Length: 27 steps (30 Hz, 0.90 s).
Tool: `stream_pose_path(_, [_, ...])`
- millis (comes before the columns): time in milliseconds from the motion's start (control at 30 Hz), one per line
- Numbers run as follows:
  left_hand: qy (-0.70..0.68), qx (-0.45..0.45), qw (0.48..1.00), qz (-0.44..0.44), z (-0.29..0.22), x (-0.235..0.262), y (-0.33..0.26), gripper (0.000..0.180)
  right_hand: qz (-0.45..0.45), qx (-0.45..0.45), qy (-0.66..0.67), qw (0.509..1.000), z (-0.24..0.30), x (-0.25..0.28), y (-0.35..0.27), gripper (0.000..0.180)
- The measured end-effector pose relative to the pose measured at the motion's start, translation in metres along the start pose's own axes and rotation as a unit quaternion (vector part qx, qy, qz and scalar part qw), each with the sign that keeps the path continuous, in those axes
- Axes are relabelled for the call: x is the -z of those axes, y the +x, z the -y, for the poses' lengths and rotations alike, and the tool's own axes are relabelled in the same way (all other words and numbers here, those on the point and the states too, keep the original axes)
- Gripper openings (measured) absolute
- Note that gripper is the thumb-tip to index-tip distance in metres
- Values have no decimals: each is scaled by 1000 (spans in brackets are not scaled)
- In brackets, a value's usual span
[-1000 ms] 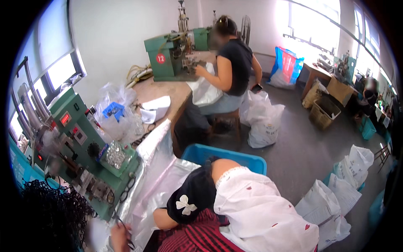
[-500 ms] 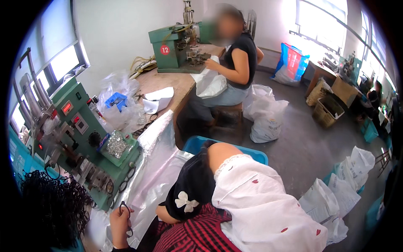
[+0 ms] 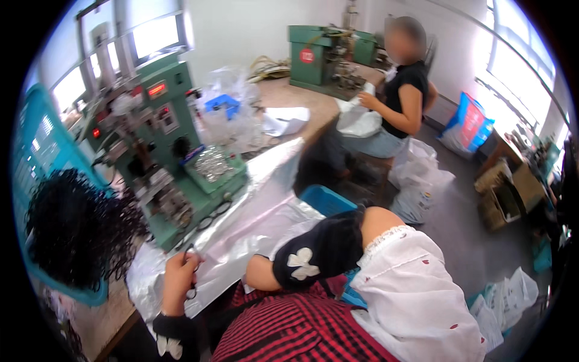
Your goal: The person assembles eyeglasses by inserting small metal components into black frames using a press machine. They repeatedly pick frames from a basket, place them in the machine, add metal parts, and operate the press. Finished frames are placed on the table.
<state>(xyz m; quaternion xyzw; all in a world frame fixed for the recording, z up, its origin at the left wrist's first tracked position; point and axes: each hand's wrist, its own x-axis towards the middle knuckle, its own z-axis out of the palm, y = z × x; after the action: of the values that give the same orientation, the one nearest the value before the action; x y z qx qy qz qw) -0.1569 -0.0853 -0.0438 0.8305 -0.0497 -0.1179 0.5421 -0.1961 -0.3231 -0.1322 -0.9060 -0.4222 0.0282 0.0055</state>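
Observation:
My left hand (image 3: 176, 279) is closed around a black eyeglass frame (image 3: 192, 294), whose thin rim shows above and below the fingers. It is beside the front base of a green bench machine (image 3: 172, 208). My right hand (image 3: 260, 273) is bent down close to my checked apron; its fingers are hidden, so its grip does not show. More black frames (image 3: 215, 216) lie along the machine's base on a silvery sheet (image 3: 247, 232). A green tray on the machine holds small shiny metal parts (image 3: 211, 163).
At left, a teal basket (image 3: 51, 123) stands behind a tangled heap of black frames (image 3: 75, 226). Across the bench a co-worker (image 3: 410, 90) sits at another green machine (image 3: 307, 57). White sacks (image 3: 416, 181) and a blue bin (image 3: 325, 200) stand on the floor.
My view has swung left, so the machine and bench appear farther right and more of the teal basket shows. My left hand, still gripping the eyeglass frame, is closer to the machine's base.

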Motion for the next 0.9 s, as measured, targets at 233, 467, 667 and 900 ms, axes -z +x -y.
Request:
stream_pose_path(233, [46, -32, 998, -33, 5, -12, 4, 28, -92, 127, 166, 974, -9, 19, -40, 13])
stream_pose_path(467, [-175, 53, 983, -32, -17, 7, 12, 29, -127, -46, 78, 988, 0, 6, 6, 23])
stream_pose_path(667, [-262, -86, 958, -81, -35, 9, -5, 25, -54, 22, 277, 959, -27, 32, 1, 28])
stream_pose_path(900, [124, -519, 825, -186, -70, 19, 59, 27, -396, -292, 113, 863, -175, 91, 41, 22])
